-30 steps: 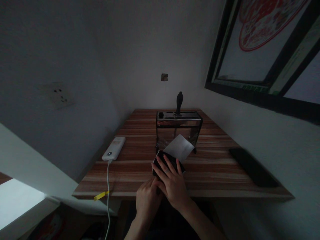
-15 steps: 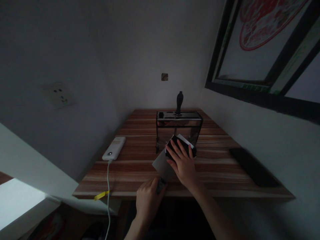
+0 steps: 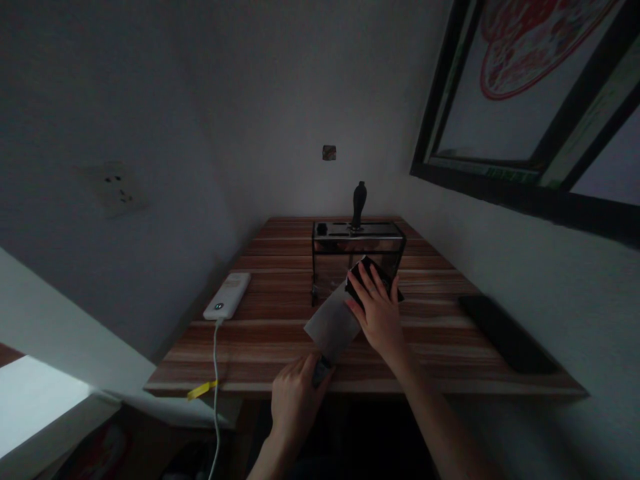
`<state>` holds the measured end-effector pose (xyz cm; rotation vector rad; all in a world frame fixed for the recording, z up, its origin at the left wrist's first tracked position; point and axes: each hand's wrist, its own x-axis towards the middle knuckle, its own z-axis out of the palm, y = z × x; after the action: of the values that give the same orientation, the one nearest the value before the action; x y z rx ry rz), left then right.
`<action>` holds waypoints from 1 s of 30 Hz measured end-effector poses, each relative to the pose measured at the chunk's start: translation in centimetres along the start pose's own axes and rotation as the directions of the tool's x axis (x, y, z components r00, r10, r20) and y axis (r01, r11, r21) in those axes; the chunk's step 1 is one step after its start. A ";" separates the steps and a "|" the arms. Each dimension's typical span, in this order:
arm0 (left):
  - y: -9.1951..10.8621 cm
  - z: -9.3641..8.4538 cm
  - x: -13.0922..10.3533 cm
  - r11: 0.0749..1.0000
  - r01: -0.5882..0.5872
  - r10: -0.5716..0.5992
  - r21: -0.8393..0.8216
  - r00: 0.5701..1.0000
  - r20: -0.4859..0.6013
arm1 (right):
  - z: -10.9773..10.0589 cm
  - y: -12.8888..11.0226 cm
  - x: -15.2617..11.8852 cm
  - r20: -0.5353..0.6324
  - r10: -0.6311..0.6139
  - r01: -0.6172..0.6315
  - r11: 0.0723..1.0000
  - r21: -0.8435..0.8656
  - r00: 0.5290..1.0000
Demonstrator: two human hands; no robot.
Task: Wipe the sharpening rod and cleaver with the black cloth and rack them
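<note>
A broad-bladed kitchen knife lies slantwise over the front part of the table, its grey blade pointing away to the upper right. My left hand is closed around its dark handle near the table's front edge. On the blade's far end, my right hand presses a folded black cloth with outstretched fingers, the thumb along its near side. The cloth and hand hide the blade's tip. Just behind them stands a knife rack with a black metal frame; one black-handled tool sticks up from its top.
A white power bank with a white cable lies at the left of the wood-grain table; a yellow tag sits by the front edge. A flat black object lies at the right, beside the wall.
My right hand and the black cloth have slid up and to the right along the blade, baring more of it. The left hand has stayed on the handle.
</note>
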<state>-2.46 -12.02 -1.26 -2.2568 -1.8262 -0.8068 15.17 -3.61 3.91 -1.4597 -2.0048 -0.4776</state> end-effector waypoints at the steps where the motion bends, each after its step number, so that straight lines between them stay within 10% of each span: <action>1: 0.0 0.0 0.0 1.000 -0.003 0.003 -0.001 1.000 0.000 | 0.0 -0.1 -0.1 -0.003 0.000 0.000 1.000 0.000 1.000; 30: -0.4 0.4 -0.3 0.995 -0.010 0.018 -0.098 0.996 0.082 | -0.4 -8.4 -6.2 0.170 -0.167 0.122 0.961 0.248 0.971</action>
<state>-2.76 -12.00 -1.85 -2.3946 -1.8416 -0.8295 8.66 -11.10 0.66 -1.2571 -2.2437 -0.1550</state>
